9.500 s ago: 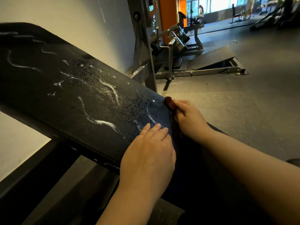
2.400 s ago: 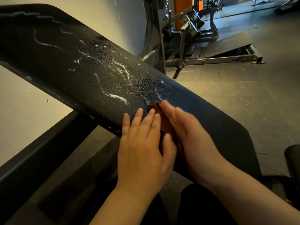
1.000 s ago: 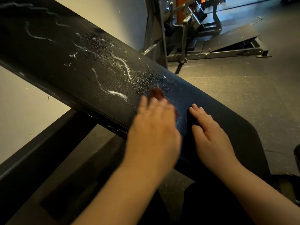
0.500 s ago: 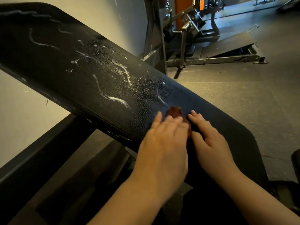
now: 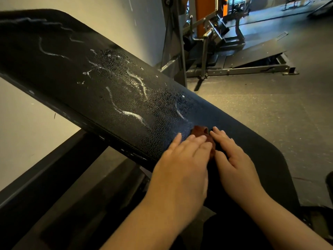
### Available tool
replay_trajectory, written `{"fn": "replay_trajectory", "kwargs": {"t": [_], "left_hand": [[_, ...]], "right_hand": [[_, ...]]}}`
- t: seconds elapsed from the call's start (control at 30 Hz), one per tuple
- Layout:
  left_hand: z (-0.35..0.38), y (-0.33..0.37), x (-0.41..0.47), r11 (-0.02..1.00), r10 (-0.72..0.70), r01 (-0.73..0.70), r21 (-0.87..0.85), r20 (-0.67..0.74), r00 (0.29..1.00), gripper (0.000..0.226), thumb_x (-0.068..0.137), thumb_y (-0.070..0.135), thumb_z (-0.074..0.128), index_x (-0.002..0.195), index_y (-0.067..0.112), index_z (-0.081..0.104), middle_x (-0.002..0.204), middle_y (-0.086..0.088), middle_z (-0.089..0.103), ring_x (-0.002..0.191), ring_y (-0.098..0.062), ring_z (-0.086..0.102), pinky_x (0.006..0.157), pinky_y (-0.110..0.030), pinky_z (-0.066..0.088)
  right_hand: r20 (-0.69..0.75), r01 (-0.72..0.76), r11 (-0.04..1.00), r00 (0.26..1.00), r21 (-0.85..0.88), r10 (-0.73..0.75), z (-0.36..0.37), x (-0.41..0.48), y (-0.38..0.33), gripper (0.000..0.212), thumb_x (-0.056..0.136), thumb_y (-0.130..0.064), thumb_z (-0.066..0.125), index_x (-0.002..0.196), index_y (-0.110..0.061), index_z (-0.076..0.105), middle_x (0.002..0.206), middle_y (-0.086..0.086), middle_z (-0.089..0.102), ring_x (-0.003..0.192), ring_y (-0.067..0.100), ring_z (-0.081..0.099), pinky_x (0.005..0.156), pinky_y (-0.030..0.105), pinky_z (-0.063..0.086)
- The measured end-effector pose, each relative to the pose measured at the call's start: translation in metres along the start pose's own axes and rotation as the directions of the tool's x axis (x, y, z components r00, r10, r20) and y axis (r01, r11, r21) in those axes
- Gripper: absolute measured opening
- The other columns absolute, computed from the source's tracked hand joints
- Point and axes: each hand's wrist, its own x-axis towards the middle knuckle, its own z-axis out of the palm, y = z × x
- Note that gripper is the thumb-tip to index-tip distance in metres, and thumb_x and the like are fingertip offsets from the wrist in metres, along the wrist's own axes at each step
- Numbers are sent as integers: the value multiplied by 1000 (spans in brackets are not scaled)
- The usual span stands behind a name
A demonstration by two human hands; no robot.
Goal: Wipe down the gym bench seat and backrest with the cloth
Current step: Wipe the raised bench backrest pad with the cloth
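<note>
The black inclined backrest pad (image 5: pixel 75 74) slopes down from upper left to lower right, streaked with white foam lines and beaded droplets over its middle. A small brown cloth (image 5: pixel 200 131) lies bunched on the pad's lower part. My left hand (image 5: pixel 182 166) lies flat with straight fingers on the cloth, covering most of it. My right hand (image 5: pixel 234 159) rests flat on the pad just right of the cloth, fingers straight, fingertips beside the cloth's edge.
The bench's black steel frame (image 5: pixel 45 186) runs below the pad at left, next to a pale wall (image 5: pixel 27 127). Grey machines (image 5: pixel 207 42) and a low ramp platform (image 5: pixel 255 53) stand beyond on the speckled rubber floor (image 5: pixel 261 109).
My left hand slid the cloth down the pad from the droplet patch toward my right hand, which stayed flat on the pad. Foam streaks higher up look unchanged.
</note>
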Motion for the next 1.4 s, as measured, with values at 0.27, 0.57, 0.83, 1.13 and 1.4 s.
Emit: {"fn": "replay_trajectory", "kwargs": {"t": [0.27,0.57,0.83,1.13,1.4], "left_hand": [[-16,-19,17,958,-250,260,119,-86,964,48,81,13,65,129,6,63,134,-10,63,125,-28,58,120,-45,30],[-12,-27,14,990,-106,114,85,-92,990,47,86,18,58,132,13,62,138,-1,61,127,-16,57,122,-48,26],[5,9,-11,999,-44,46,21,-68,997,47,85,21,49,128,13,66,134,-3,64,125,-20,59,118,-44,35],[-6,-18,-2,967,-250,255,9,-161,955,48,87,16,51,133,7,61,138,-9,60,129,-25,55,118,-49,34],[3,-13,-3,996,-19,29,84,-115,993,47,86,12,52,131,11,63,135,-6,63,123,-22,60,115,-45,38]], "right_hand": [[4,5,1000,1000,-25,-5,-1,-2,0,51,102,-14,46,149,-34,41,150,-30,27,118,-42,5,101,-8,1],[-16,9,999,1000,-33,-10,-1,0,-2,50,101,-14,47,148,-33,44,154,-24,34,138,-20,16,109,-1,5],[-11,-4,1000,1000,0,4,-1,-2,-1,49,102,-14,47,147,-33,46,150,-28,33,120,-40,11,104,-5,4],[-38,2,1000,999,-7,-2,-1,-4,1,50,100,-12,49,147,-31,48,153,-24,38,140,-15,21,119,15,13],[-9,8,999,1000,-35,-8,-2,-1,-3,52,100,-9,45,147,-32,46,153,-25,33,139,-17,17,113,3,6]]}}
